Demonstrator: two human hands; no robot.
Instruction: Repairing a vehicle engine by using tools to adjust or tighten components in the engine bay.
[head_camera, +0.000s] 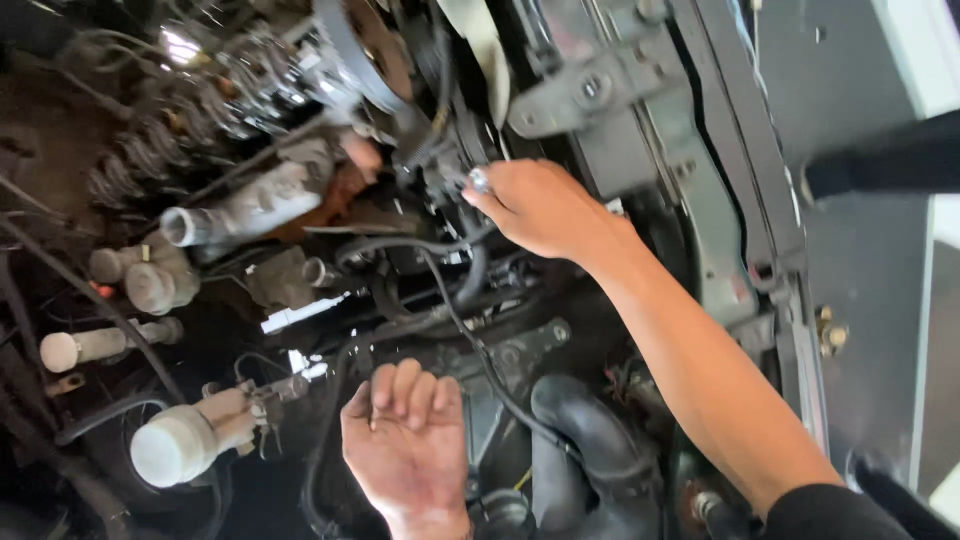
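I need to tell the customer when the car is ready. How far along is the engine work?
Done: nothing visibly finished; the engine bay is open, hoses exposed. In hand: the right hand holds a small metal tool deep beside the fan pulley; the left hand rests curled, empty, lower down. Left: cannot be judged from this view.

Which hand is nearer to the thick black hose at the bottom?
Left. The left hand rests just beside the black hose; the right hand is far above it, holding a small metal tool.
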